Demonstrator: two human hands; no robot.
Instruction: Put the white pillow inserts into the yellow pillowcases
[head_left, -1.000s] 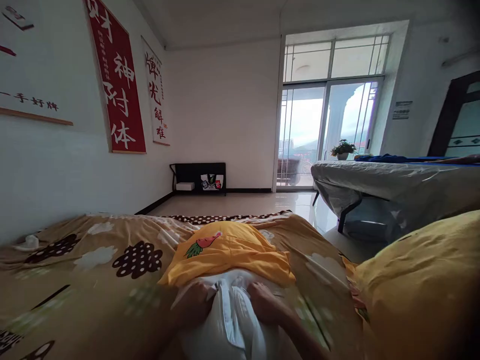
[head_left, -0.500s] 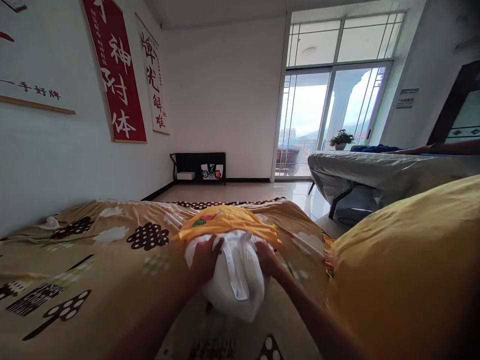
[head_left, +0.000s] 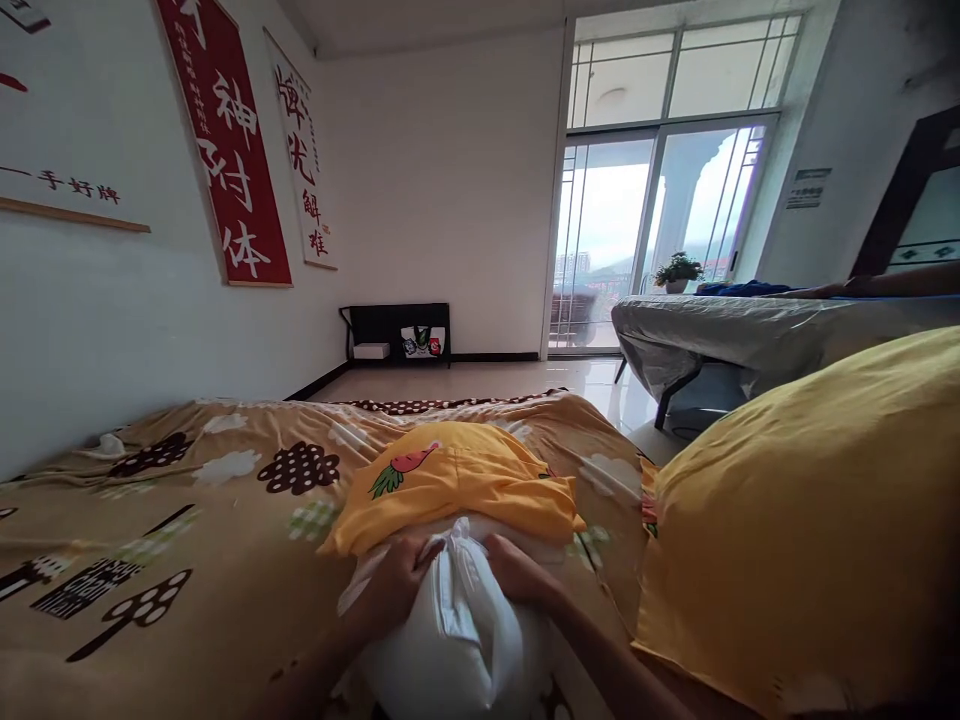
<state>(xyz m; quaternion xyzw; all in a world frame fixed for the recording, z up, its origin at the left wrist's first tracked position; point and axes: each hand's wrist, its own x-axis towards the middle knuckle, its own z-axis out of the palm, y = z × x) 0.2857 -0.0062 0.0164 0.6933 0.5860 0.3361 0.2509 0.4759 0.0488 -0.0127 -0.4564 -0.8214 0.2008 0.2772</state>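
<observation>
A white pillow [head_left: 435, 670] lies low in the middle of the head view, its near end bulging towards me. Its far end sits inside a yellow pillowcase [head_left: 480, 470] with a carrot-like print. My left hand [head_left: 394, 590] is closed on the white fabric at the left, just below the case's opening. On the other side my right hand [head_left: 517, 572] grips the same fabric, fingers curled. Between both hands a loose white strip or fold stands up. Parts of the pillow under my hands are hidden.
A tan patterned blanket [head_left: 225, 560] spreads beneath. At the right rises a large yellow pillow [head_left: 817, 520]. Beyond it stands a plastic-covered table [head_left: 720, 325], with another person's arm [head_left: 877, 285] resting on it. A black shelf [head_left: 397, 320] stands by the far wall.
Both hands have moved nearer to me with the white pillow. More white shows below the pillowcase, which now lies more spread out with its print in fuller view.
</observation>
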